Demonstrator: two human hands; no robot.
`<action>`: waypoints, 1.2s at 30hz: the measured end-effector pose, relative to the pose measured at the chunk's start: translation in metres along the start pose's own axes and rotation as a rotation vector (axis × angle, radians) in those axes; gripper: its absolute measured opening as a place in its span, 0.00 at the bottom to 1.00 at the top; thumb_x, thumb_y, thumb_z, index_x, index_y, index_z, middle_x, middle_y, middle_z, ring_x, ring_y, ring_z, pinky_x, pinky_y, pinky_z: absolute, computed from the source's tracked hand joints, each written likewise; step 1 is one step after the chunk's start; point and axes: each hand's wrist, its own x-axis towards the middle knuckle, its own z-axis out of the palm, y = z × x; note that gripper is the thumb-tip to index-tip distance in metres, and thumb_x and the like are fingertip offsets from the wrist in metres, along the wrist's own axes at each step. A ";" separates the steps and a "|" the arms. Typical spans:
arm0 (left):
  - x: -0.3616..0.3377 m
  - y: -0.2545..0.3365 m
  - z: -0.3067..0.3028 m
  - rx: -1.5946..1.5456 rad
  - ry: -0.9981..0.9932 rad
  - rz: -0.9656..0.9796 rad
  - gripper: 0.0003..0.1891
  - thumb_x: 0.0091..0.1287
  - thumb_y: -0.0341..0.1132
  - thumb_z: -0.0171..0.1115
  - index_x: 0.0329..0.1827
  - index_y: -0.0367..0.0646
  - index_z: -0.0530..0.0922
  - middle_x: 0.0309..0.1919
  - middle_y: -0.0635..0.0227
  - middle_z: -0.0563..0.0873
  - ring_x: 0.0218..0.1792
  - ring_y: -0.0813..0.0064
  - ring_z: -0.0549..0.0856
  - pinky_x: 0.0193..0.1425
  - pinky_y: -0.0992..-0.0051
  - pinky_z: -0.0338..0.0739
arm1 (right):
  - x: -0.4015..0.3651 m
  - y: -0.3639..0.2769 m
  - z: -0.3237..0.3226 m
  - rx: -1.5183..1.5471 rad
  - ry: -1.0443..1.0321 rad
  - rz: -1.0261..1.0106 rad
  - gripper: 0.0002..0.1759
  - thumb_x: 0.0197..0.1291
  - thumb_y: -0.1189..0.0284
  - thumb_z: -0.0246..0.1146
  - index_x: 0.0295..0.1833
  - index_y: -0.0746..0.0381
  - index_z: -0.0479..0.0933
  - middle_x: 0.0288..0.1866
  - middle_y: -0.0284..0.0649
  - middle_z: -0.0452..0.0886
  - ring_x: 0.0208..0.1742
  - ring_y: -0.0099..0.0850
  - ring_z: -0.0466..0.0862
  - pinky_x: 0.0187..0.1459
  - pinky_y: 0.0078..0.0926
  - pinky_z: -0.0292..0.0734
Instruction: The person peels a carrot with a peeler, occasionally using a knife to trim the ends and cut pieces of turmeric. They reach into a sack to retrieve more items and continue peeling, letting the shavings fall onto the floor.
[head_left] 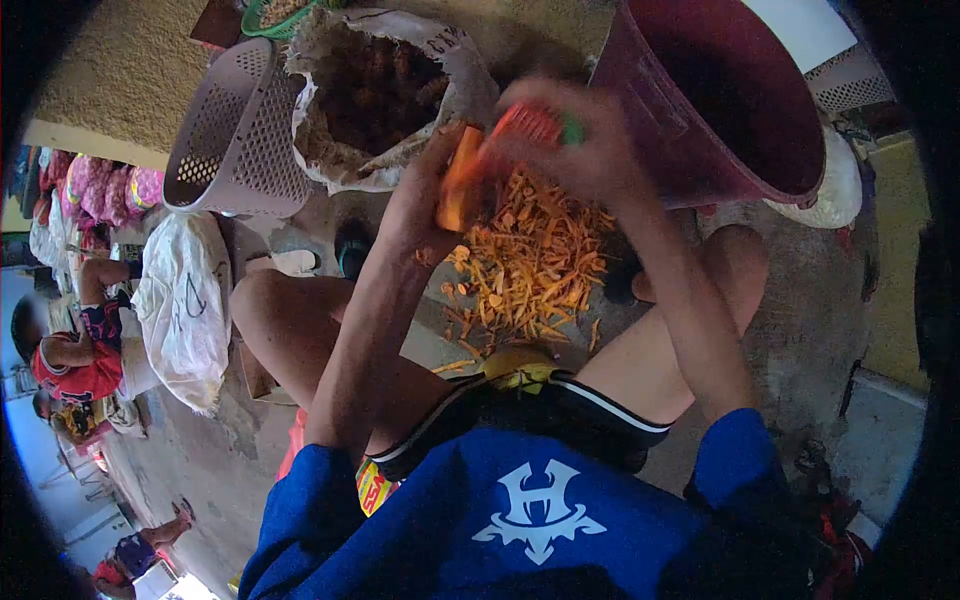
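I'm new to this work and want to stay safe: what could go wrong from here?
The red tool, likely a peeler, could slip and nick the left hand gripping the orange root close beside it. The shavings lie loose on the ground between the legs, so a careless shift might scatter them.

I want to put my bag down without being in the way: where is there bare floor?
Bare floor shows outside the right knee, and between the white sack's near end and the blue shirt. It's crowded ahead: orange peelings, then basket, open sack and maroon tub.
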 end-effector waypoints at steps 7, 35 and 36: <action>0.003 -0.003 -0.001 0.033 0.105 0.020 0.18 0.80 0.46 0.51 0.59 0.40 0.75 0.47 0.62 0.85 0.35 0.74 0.88 0.33 0.74 0.87 | 0.006 0.034 -0.004 -0.020 0.143 0.339 0.20 0.58 0.62 0.78 0.50 0.61 0.83 0.45 0.38 0.88 0.46 0.26 0.87 0.48 0.27 0.82; 0.006 0.003 -0.003 -0.112 0.001 -0.026 0.19 0.82 0.48 0.49 0.63 0.43 0.72 0.48 0.65 0.83 0.45 0.72 0.87 0.48 0.67 0.88 | 0.007 0.031 0.008 -0.151 0.104 0.083 0.27 0.55 0.56 0.79 0.52 0.64 0.83 0.43 0.39 0.89 0.45 0.24 0.88 0.49 0.27 0.84; 0.006 0.001 -0.004 -0.112 0.001 -0.030 0.19 0.82 0.48 0.49 0.63 0.43 0.72 0.48 0.65 0.83 0.45 0.72 0.87 0.48 0.67 0.88 | 0.007 0.030 0.009 -0.166 0.126 0.055 0.27 0.55 0.56 0.79 0.53 0.64 0.83 0.43 0.39 0.89 0.45 0.24 0.88 0.48 0.27 0.83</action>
